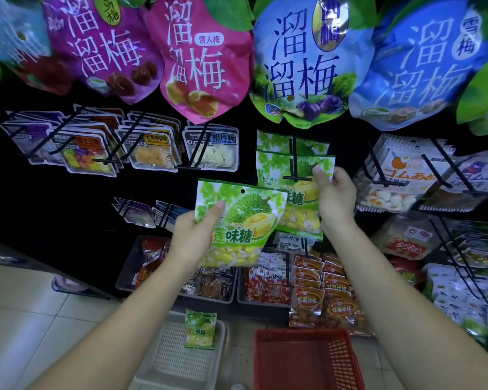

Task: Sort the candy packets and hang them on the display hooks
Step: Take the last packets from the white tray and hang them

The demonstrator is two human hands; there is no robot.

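Left fingers (217, 210) pinch durian packet (245, 218), right fingers (321, 177) grip hooked packet (302, 216); red basket (339, 351) below

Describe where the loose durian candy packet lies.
In the head view, the loose durian candy packet sits in the white tray on the floor, bottom centre, left of the red basket.

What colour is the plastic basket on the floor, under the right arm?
Red. The slotted plastic basket shows best in the head view.
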